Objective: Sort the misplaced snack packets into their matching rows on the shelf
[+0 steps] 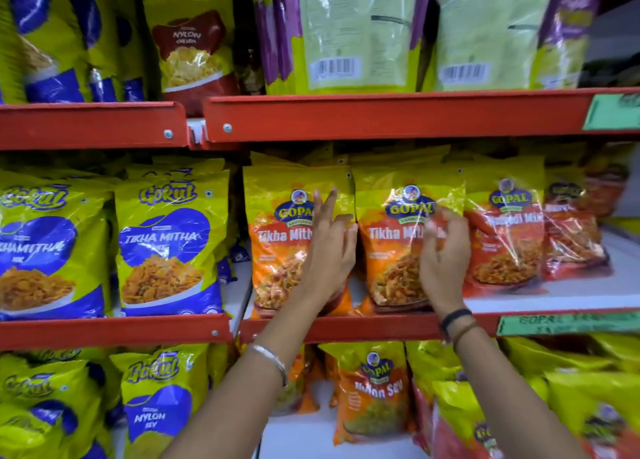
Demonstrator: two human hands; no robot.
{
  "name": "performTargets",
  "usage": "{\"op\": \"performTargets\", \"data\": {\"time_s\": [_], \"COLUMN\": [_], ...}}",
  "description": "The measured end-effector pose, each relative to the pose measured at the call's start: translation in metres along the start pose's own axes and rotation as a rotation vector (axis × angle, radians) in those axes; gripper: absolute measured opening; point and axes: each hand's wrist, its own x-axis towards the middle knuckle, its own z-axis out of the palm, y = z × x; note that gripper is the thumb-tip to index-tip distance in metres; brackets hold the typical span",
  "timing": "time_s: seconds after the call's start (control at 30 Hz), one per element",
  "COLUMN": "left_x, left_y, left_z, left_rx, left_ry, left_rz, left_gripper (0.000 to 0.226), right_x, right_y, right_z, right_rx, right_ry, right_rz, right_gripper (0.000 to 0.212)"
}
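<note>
Two orange and yellow Gopal Tikha Mitha packets stand side by side on the middle shelf, the left packet (280,247) and the right packet (391,250). My left hand (329,247) is spread in front of the gap between them, fingers apart, touching their edges. My right hand (443,254) hovers with curled, parted fingers over the right side of the right packet. Neither hand closes around a packet. A red Gopal mix packet (505,236) stands just right of my right hand.
Blue and yellow Gokul Tikha Mitha packets (166,243) fill the middle shelf at left. A Gopal Nylon Sev packet (374,392) stands on the lower shelf. Red shelf lips (381,115) run above and below. Green-backed packets (353,32) stand on the top shelf.
</note>
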Motion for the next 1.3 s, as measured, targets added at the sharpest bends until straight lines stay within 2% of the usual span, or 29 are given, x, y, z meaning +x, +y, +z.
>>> {"op": "performTargets", "data": {"time_s": [0.07, 0.17, 0.23, 0.3, 0.43, 0.53, 0.63, 0.7, 0.77, 0.87, 1.03, 1.13, 1.2, 1.3], "left_x": [0.014, 0.030, 0.038, 0.047, 0.054, 0.045, 0.023, 0.004, -0.013, -0.025, -0.025, -0.024, -0.027, -0.032], "left_y": [0.006, 0.008, 0.009, 0.011, 0.010, 0.012, 0.020, 0.031, 0.037, 0.030, 0.021, 0.026, 0.032, 0.037], "left_z": [0.015, 0.029, 0.033, 0.036, 0.037, 0.039, 0.044, 0.054, 0.069, 0.084, 0.087, 0.082, 0.068, 0.035], "left_rx": [0.132, 0.262, 0.285, 0.310, 0.351, 0.299, 0.196, 0.198, 0.258, 0.333, 0.375, 0.368, 0.331, 0.232], "left_ry": [0.011, 0.028, 0.044, 0.056, 0.051, 0.120, 0.254, 0.143, -0.015, -0.131, -0.137, -0.200, -0.205, -0.071], "left_rz": [-0.061, -0.171, -0.216, -0.261, -0.313, -0.270, -0.148, 0.026, 0.147, 0.068, 0.073, 0.047, 0.064, 0.119], "left_gripper": [0.029, 0.029, 0.027, 0.023, 0.021, 0.015, 0.032, 0.044, 0.050, 0.056, 0.060, 0.060, 0.060, 0.061], "right_x": [0.027, 0.056, 0.064, 0.071, 0.086, 0.078, 0.046, 0.017, -0.002, -0.009, -0.007, -0.007, -0.010, -0.015], "right_y": [0.018, 0.039, 0.047, 0.052, 0.060, 0.055, 0.044, 0.037, 0.037, 0.044, 0.051, 0.045, 0.031, -0.003], "right_z": [-0.018, -0.028, -0.026, -0.025, -0.027, -0.030, -0.031, -0.027, -0.020, -0.014, -0.010, -0.013, -0.021, -0.025], "right_rx": [-0.069, -0.056, -0.018, 0.009, -0.114, -0.137, -0.189, -0.290, -0.422, -0.586, -0.625, -0.666, -0.660, -0.568], "right_ry": [0.073, -0.051, -0.118, -0.077, -0.057, -0.042, -0.100, -0.208, -0.297, -0.353, -0.373, -0.415, -0.434, -0.335], "right_rz": [0.125, 0.255, 0.277, 0.262, 0.252, 0.210, 0.048, -0.193, -0.311, -0.215, -0.211, -0.185, -0.180, -0.275], "right_gripper": [0.026, 0.022, 0.026, 0.019, 0.024, 0.020, 0.032, 0.045, 0.052, 0.057, 0.059, 0.058, 0.058, 0.057]}}
